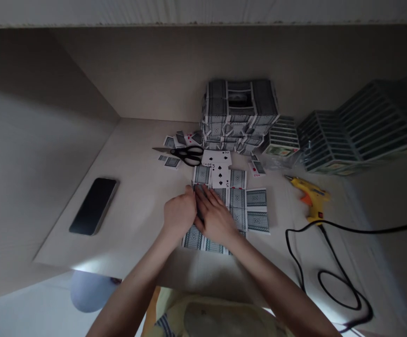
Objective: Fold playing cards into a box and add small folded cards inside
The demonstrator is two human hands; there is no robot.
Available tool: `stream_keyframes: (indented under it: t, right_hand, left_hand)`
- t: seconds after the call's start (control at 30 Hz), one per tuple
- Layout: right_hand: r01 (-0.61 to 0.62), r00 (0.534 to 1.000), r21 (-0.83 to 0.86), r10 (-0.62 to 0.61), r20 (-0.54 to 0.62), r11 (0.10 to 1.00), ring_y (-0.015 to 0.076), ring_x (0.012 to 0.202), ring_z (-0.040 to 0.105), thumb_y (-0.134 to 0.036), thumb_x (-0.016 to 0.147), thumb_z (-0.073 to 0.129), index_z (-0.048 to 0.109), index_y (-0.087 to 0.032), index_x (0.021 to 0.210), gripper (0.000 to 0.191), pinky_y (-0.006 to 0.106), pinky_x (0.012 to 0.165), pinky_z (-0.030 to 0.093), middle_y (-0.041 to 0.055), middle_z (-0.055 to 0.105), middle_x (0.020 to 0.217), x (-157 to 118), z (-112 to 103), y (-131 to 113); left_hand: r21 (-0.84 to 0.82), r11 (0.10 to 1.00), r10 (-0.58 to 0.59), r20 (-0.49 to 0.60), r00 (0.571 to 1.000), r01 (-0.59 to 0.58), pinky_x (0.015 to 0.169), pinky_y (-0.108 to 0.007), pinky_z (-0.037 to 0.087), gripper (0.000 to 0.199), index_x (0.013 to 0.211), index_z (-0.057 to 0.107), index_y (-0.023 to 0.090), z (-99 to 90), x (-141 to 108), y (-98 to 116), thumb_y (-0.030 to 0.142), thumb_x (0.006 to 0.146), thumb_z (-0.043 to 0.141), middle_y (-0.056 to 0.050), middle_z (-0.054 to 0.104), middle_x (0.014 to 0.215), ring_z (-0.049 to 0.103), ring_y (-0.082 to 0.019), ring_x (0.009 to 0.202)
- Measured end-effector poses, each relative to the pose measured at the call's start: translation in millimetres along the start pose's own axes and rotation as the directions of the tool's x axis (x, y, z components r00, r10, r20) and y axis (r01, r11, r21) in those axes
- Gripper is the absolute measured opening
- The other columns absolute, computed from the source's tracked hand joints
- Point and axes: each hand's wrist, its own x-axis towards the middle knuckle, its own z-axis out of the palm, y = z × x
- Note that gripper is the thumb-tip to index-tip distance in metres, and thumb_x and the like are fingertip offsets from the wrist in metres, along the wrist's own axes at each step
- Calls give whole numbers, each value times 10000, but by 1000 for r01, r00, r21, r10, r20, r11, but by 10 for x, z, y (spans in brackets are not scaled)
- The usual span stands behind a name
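Note:
Several face-down playing cards are joined into a flat panel (pixel 237 210) on the table. My right hand (pixel 215 215) lies flat on the panel, fingers stretched forward and holding nothing. Beside it, at the panel's left edge, my left hand (pixel 180 210) is closed; what its fingers grip, if anything, is hidden. Two face-up cards, a two (pixel 217 157) and a three of spades (pixel 220 175), lie just beyond the panel. Black-handled scissors (pixel 189 153) rest to their left over small card pieces (pixel 171 162). A box-like structure built of cards (pixel 240 110) stands behind.
A phone (pixel 94 206) lies at the left on the table (pixel 133 187). At the right are a yellow glue gun (pixel 314 199), its looped black cord (pixel 296 262), and stacked card packs (pixel 324 140). Walls enclose the back and left; a ledge (pixel 203 13) crosses the top.

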Motion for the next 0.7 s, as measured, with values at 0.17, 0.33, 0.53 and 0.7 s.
stream_keyframes:
  t: [0.17, 0.33, 0.53, 0.7]
  right_hand:
    - [17, 999, 75, -13, -42, 997, 239, 1339, 228, -242, 816, 455, 470, -92, 1266, 475, 445, 1101, 222, 135, 456, 1337, -19, 29, 37]
    - [-259, 904, 182, 305, -299, 948, 229, 1143, 454, -196, 824, 432, 627, -189, 1004, 265, 430, 970, 389, 108, 546, 1180, 55, -29, 157]
    - [-653, 684, 17, 599, -416, 757, 411, 1106, 380, -457, 766, 550, 412, -80, 1272, 646, 589, 836, 365, 263, 416, 1236, 260, -222, 338]
    - [-727, 623, 57, 692, -364, 684, 424, 1090, 402, -467, 784, 516, 369, -36, 1277, 671, 573, 807, 375, 297, 457, 1146, 318, -259, 453]
  left_hand:
    - [12, 1000, -14, 19, 1000, 14, 582, -313, 469, 318, 1020, 483, 131, -34, -21, 20, 277, 910, 223, -128, 645, 688, 660, -257, 705]
    - [7, 1000, 14, 8, 1000, -14, 579, -316, 471, 297, 1042, 492, 130, -55, -53, 54, 226, 896, 251, -127, 644, 670, 660, -258, 705]
    - [24, 997, 73, -12, 997, -72, 558, -325, 472, 296, 1041, 502, 125, -64, -81, 88, 122, 857, 270, -117, 639, 641, 661, -271, 689]
    - [8, 997, 76, -50, 996, -76, 542, -325, 469, 299, 1092, 483, 129, -37, -81, 66, 130, 854, 302, -101, 647, 651, 659, -267, 666]
